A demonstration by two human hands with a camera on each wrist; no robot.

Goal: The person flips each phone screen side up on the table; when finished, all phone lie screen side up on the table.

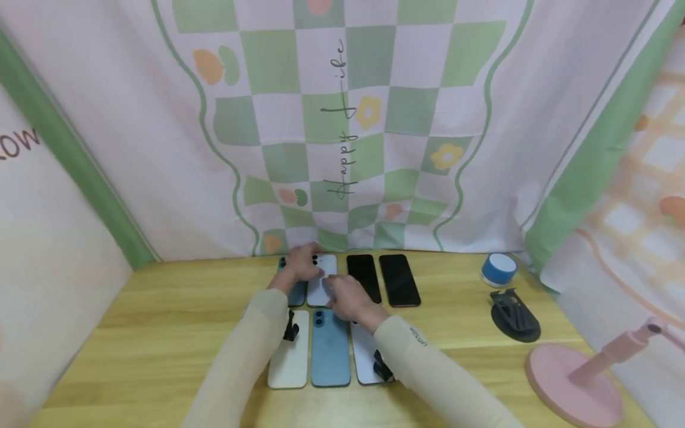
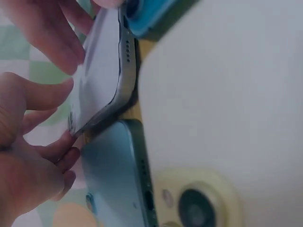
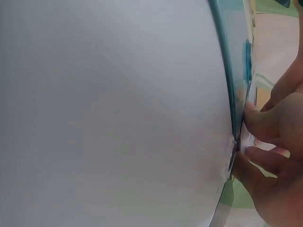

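A white phone lies back side up in the far row, with both hands on it. My left hand grips its camera end, thumb over the back and fingers at the edge, as the left wrist view shows. At its lower right side, my right hand holds the edge between thumb and fingers. Left of it is a blue phone, partly under the left hand. Nearer me lie a cream phone, another blue phone and a second white phone, its top overlapped by the right hand.
Two phones with dark screens, one beside the right hand and another, lie to the right. Farther right stand a blue-and-white round container, a black stand and a pink stand. A checked curtain borders the wooden table's back.
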